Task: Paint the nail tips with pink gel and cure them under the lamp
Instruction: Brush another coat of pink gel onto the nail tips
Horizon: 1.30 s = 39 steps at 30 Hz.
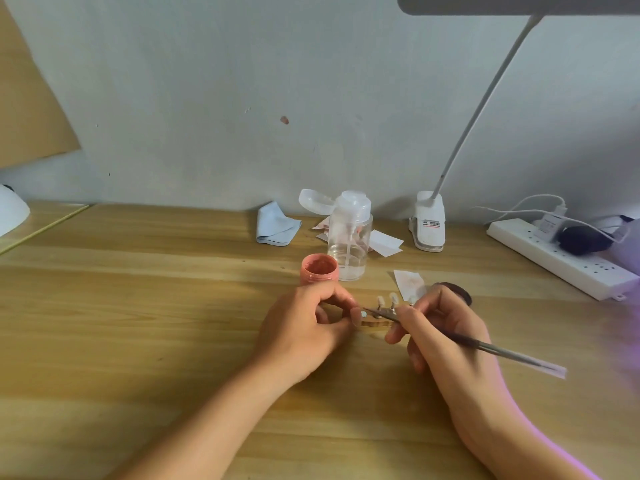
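Here, in the single head view looking down on a wooden table (138, 306), two bare hands meet near the middle. The left hand (304, 320) has its fingers curled in, thumb and forefinger pinching the left end of a small wooden holder strip (374, 324) that lies on the table. A few pale nail tips (386, 302) stand up from the strip on short pegs, just behind the hands. The right hand (446, 334) grips a slim nail brush (485, 345) like a pen, fingers closed round its shaft; the working end points left and sits right at the left fingertips, though whether it touches a tip is too small to tell. An open jar of pink gel (319, 270) stands just beyond the left hand, beside a clear pump bottle (349, 237). Farther back lie a folded blue cloth (277, 225), a white clip lamp (429, 221) and a power strip (554, 258). A violet glow touches the right edge — its source is out of view. The tips look feather-light, thin and slick, probably easy to knock off their pegs — so steadying the strip by its end, away from wet gel, seems the safest hold, with only light brush pressure.
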Motion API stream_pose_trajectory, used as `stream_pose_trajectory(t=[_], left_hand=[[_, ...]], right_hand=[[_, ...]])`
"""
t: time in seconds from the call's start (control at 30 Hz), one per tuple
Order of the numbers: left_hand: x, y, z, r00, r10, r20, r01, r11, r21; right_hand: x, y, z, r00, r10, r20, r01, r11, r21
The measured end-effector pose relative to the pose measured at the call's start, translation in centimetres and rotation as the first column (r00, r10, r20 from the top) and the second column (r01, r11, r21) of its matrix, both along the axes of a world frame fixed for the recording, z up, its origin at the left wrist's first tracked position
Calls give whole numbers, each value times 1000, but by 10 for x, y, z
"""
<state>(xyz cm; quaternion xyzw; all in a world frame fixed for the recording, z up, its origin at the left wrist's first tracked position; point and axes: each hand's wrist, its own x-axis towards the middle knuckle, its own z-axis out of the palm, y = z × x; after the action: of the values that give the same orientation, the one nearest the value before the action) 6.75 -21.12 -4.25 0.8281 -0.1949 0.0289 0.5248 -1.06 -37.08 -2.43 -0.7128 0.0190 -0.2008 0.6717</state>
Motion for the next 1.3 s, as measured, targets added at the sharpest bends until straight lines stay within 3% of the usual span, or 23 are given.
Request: stream_pose_trajectory(t=[0.2, 1.3], left_hand=[[0, 0, 1, 1000, 5, 12, -5, 1000, 27], [0, 1, 1, 1000, 14, 14, -14, 1000, 25]], right_hand=[[0, 3, 0, 999, 54, 3, -54, 998, -40], [3, 2, 0, 1000, 8, -23, -9, 999, -41]])
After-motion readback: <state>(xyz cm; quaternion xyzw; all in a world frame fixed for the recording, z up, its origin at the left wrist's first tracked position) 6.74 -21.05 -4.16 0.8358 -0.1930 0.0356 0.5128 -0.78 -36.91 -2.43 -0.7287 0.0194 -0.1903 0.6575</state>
